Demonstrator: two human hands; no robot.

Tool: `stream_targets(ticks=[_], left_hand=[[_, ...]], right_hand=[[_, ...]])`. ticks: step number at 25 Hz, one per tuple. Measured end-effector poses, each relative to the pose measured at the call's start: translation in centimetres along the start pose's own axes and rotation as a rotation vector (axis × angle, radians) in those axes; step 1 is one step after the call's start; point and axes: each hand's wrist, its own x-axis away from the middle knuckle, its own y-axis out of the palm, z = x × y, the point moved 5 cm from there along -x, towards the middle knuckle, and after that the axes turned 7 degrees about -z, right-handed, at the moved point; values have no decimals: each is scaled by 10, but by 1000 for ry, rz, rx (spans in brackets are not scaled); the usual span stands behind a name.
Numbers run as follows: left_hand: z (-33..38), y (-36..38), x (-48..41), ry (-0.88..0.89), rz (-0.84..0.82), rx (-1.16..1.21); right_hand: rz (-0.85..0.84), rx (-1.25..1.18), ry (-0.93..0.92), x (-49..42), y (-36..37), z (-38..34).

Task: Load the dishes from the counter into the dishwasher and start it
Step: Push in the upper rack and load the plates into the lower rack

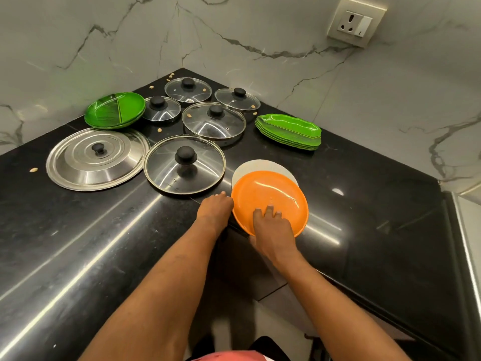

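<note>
Orange plate (270,194) sits centre frame at the edge of the counter (104,243), atop a white plate (250,168). Right hand (273,230) pinches its bottom rim; left hand (216,205) is just beside its left rim, grip unclear tbh.

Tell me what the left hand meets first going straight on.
Likely the rim of the white plate, under the orange plate; the left hand aims at the gap beside the big glass lid, so I'm unsure.
</note>
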Motion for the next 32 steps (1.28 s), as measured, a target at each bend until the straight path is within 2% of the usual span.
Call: stream_targets(ticks=[3,5,7,9,14,23,27,32], left_hand=[[2,-1,3,-6,9,2],[2,-2,4,-7,10,10],[2,-3,4,-8,18,13],[3,-3,5,-8,24,13],[8,2,4,-30,-23,4],[24,25,14,-86,-13,-65],[48,23,25,-49,69,-61],[84,16,45,39,131,59]], right_hand=[[72,13,-34,9,-10,6],[298,-56,0,15,-34,20],[526,-170,104,22,-60,40],[679,-372,246,30,-78,63],[844,-846,571,49,-83,103],[876,-1095,729,69,-51,103],[873,-1259,908,82,-23,118],[724,-1526,1055,98,38,141]])
